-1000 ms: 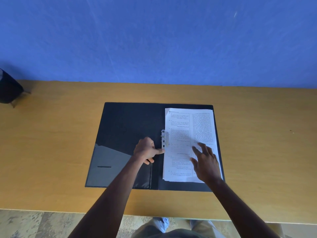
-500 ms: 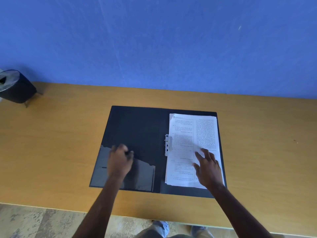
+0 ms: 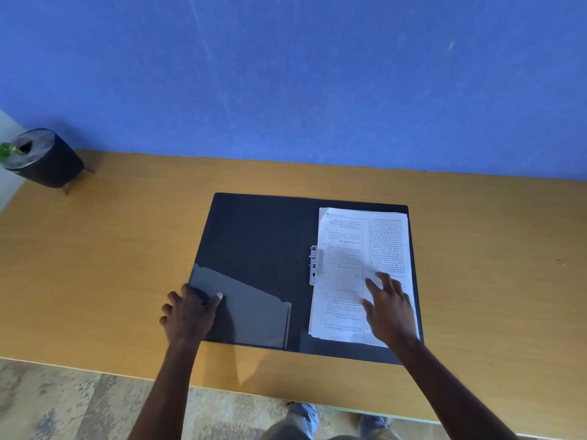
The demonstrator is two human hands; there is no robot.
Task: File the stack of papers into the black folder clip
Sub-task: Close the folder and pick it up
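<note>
A black folder (image 3: 254, 236) lies open on the wooden desk (image 3: 111, 265). The stack of printed papers (image 3: 355, 246) rests on its right half, its left edge under the white clip (image 3: 313, 265) at the spine. My right hand (image 3: 389, 308) presses flat on the lower part of the papers, fingers spread. My left hand (image 3: 190, 309) is at the folder's left edge, thumb on the grey inner pocket (image 3: 254, 309), fingers at or under the cover's outer edge.
A dark round pot with a green plant (image 3: 44, 157) stands at the desk's far left corner, against the blue wall. The desk's front edge runs just below the folder, with floor and my shoes beyond it.
My left hand left the clip and moved left across the folder to its outer left edge. My right hand stayed on the papers. The view shifted left.
</note>
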